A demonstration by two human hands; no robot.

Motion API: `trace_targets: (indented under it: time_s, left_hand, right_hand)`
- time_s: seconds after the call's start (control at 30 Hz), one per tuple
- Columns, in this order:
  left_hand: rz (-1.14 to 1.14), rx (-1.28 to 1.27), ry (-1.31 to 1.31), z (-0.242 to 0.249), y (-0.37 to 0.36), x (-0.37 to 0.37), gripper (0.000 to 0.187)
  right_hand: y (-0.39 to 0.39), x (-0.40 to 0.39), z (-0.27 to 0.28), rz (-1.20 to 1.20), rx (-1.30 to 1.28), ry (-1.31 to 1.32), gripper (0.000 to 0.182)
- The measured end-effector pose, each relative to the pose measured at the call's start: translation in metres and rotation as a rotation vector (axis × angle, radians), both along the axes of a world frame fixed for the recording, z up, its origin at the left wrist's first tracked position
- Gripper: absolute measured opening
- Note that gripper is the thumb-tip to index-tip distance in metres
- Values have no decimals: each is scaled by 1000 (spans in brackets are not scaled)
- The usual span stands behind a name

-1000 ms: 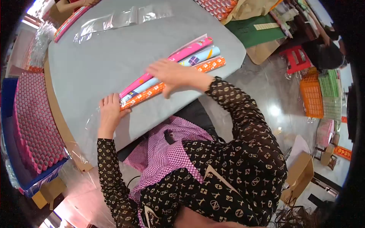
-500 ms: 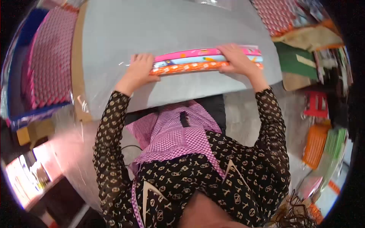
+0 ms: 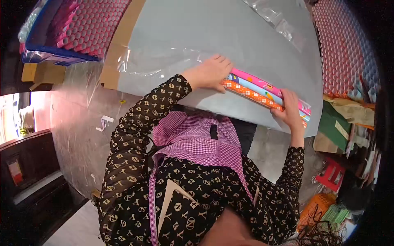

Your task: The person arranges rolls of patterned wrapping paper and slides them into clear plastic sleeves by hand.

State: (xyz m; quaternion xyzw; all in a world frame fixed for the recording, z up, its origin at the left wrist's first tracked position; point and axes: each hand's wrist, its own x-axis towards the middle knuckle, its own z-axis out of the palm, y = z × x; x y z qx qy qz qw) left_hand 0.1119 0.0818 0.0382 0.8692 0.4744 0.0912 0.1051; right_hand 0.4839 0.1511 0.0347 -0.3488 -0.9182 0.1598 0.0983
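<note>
Three patterned paper rolls lie side by side on the grey-topped table: a pink roll (image 3: 255, 79), a light blue roll (image 3: 253, 87) and an orange roll (image 3: 246, 92). My left hand (image 3: 212, 73) is wrapped over their left end, thumb on the near side. Near the right end, my right hand (image 3: 292, 108) grips across all three. Clear plastic film (image 3: 164, 73) stretches over the table to the left of my left hand. Both palms hide parts of the rolls.
A blue crate (image 3: 61, 55) full of pink rolls (image 3: 88, 28) stands at the upper left. More stacked rolls (image 3: 340, 49) rise along the right side. Clear plastic bags (image 3: 273, 18) lie on the table's (image 3: 197, 24) far part. A red stool (image 3: 331, 175) is at lower right.
The view has swung, so the rolls now slant down to the right. My left hand remains at their left end, while my right hand stays near the right end. More plastic film shows at left.
</note>
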Motion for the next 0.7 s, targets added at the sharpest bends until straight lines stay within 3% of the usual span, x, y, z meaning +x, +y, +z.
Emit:
trace_targets:
  time_s: [0.7]
  left_hand:
    - [-69,133,-76,-11,23,72,73]
  right_hand:
    - [-2,-2,-4,-10,34,16,77]
